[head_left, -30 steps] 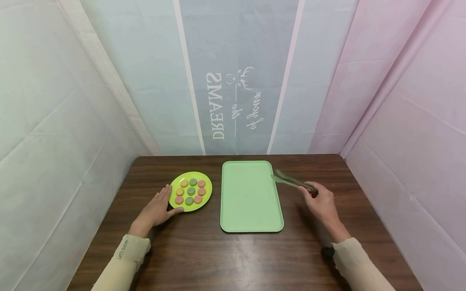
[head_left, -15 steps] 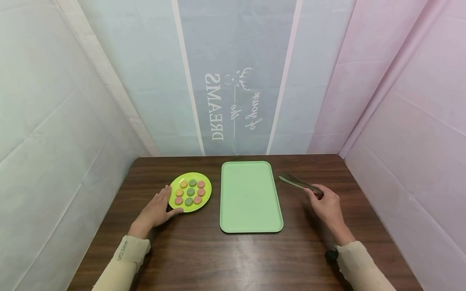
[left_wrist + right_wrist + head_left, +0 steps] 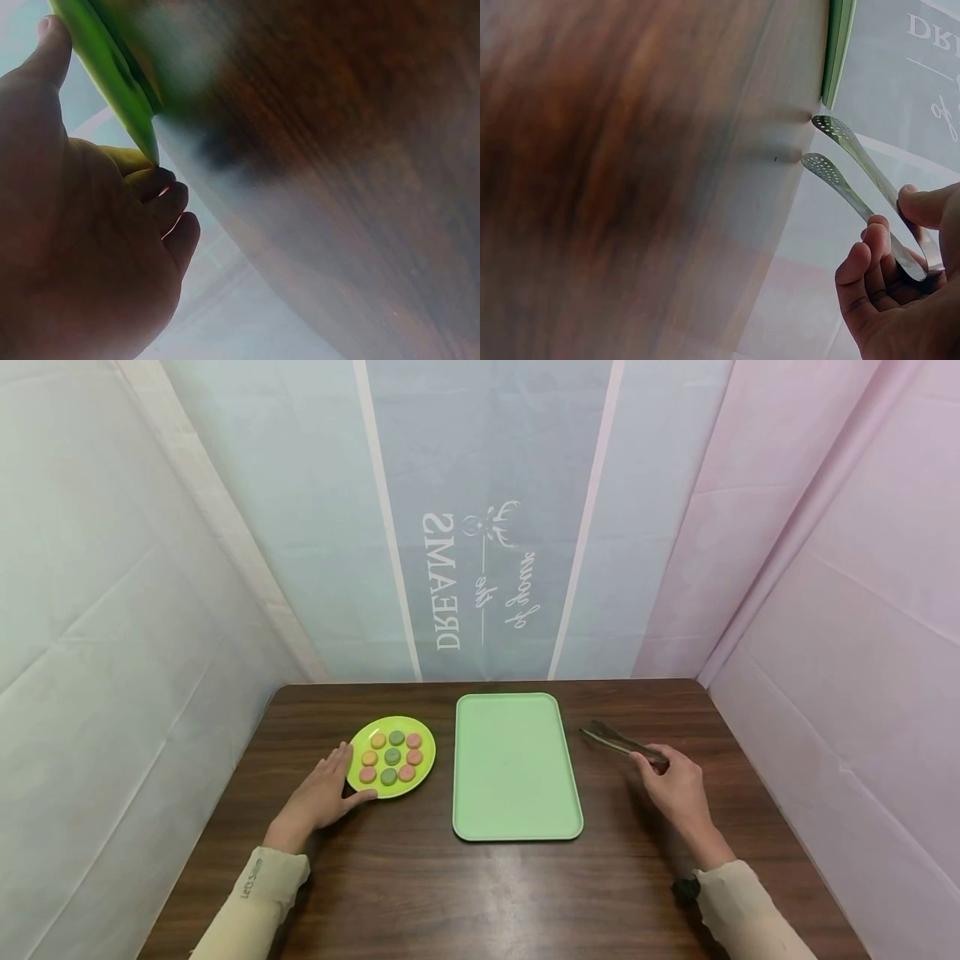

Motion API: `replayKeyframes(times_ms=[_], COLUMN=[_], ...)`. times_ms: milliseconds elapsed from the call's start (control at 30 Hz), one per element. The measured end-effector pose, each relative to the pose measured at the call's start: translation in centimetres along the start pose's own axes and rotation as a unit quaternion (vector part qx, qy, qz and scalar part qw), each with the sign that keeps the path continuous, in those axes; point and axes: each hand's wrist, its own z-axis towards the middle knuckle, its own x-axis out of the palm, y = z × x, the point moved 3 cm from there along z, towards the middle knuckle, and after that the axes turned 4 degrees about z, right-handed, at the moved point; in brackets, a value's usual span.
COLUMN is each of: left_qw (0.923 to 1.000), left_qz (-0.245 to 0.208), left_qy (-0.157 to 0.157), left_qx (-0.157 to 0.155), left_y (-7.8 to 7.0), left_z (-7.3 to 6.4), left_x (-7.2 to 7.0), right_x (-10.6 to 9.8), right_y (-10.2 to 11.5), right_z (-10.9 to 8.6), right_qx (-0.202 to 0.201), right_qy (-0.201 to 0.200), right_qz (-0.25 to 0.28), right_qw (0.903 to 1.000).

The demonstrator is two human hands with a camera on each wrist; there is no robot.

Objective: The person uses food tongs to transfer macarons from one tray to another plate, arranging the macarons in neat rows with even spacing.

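At the left, a yellow-green plate (image 3: 423, 777) bears several macarons (image 3: 392, 757) in pink, green and orange. My left hand (image 3: 318, 792) rests against the plate's near-left rim, thumb and fingers spread along it; the left wrist view shows the hand (image 3: 97, 210) touching the plate's edge (image 3: 112, 75). On the right side of the table, my right hand (image 3: 678, 787) holds metal tongs (image 3: 618, 743) between thumb and fingers. Seen in the right wrist view, the two perforated tips of the tongs (image 3: 855, 154) stand apart with nothing between them, close to the tabletop.
A light green rectangular tray (image 3: 516, 768) lies in the middle of the dark wooden table (image 3: 420, 885), between the plate and the tongs. Cloth walls close in the back and both sides; the back one (image 3: 487, 443) carries mirrored lettering.
My right hand has drawn the tongs to the right and slightly nearer, so their tips have left the tray's right edge. The left hand and the plate have stayed in place.
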Motion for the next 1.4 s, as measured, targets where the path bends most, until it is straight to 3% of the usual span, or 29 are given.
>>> replayKeyframes(times_ms=[333,967,1400], left_qw=[1.0000,0.9999,0.9995], left_qz=[0.001,0.008,0.012], left_qy=[-0.002,-0.009,-0.023], left_qx=[0.000,-0.003,-0.017], left_y=[0.0,0.1,0.2], left_z=[0.0,-0.2,-0.6], left_x=[-0.1,-0.2,-0.7], right_x=[-0.3,0.3,1.1], right_y=[0.2,0.3,0.2], right_z=[-0.1,-0.7,-0.9], right_qx=[0.008,0.045,0.050], right_qy=[0.020,0.125,0.138], right_qz=[-0.010,-0.050,-0.073], right_qw=[0.9997,0.9899,0.9864])
